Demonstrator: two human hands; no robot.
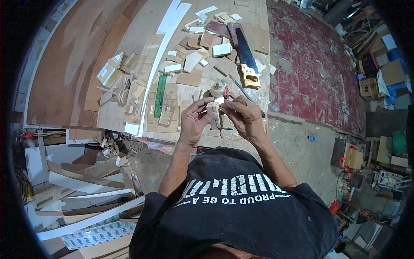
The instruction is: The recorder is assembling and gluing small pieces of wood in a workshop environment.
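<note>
- Head view: the left hand [192, 123] has its grip clasped on a small wooden block [213, 115], mid-frame, over the near part of the table [260, 21].
- Right hand [246, 115] bends in at the block's right side; whether its grip pinches anything, I cannot tell.
- The block looks already cut, though work on it seems unfinished.
- Wood scraps [189, 78] lie loose, upper centre; saw [248, 64] and green ruler [160, 96] lie unheld.

Looks like a woodworking workshop, judging by a dark-bladed, yellow-handled handsaw [246, 55] and small, blocky, pale wooden offcuts [192, 62].
</note>
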